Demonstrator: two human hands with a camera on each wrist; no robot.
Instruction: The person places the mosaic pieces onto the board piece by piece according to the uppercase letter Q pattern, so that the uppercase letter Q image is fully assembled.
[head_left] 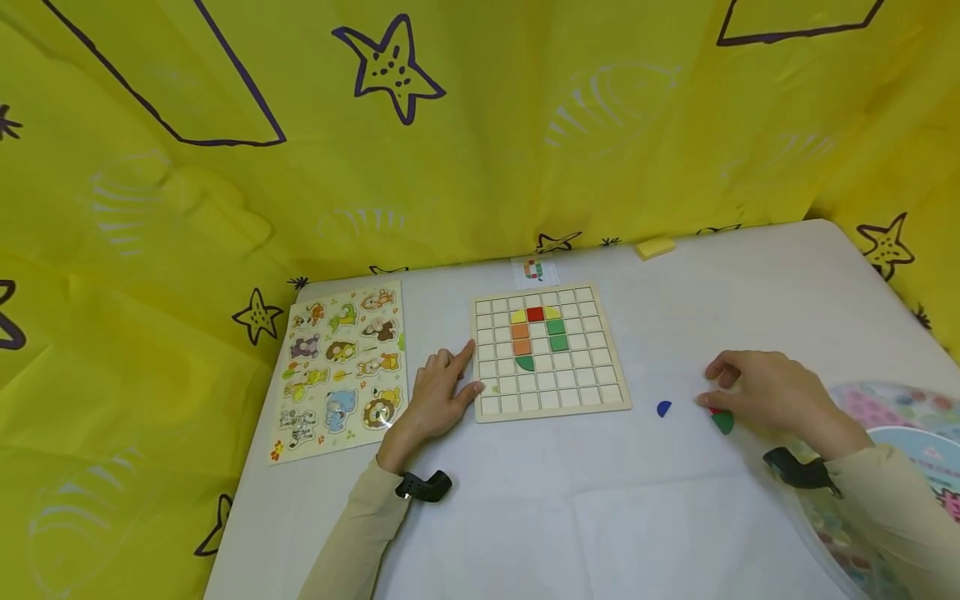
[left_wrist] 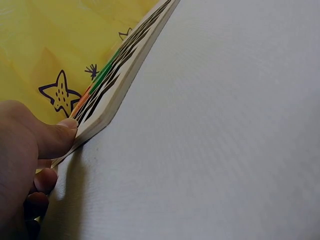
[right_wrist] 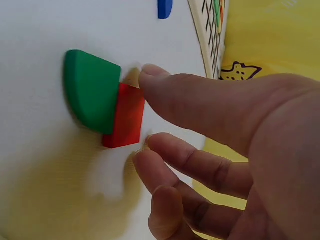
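My left hand (head_left: 435, 392) rests at the left edge of a wooden grid board (head_left: 553, 406), its index finger and thumb spread and touching the frame. The left wrist view shows the thumb (left_wrist: 62, 137) on the board's corner. On the grid lie yellow, red, orange and green pieces in an arch. My right hand (head_left: 772, 396) hovers low over the table at the right, thumb and fingers parted beside a red block (right_wrist: 129, 116). That block lies against a green quarter-round piece (right_wrist: 92, 92). A blue half-round piece (head_left: 663, 408) is to their left.
An animal puzzle board (head_left: 345, 375) lies at the left. Behind the grid are a small pattern card (head_left: 551, 271) and a yellow block (head_left: 655, 247). A round, colourful transparent container (head_left: 821, 533) sits under the right forearm. A yellow curtain (head_left: 480, 167) borders the table.
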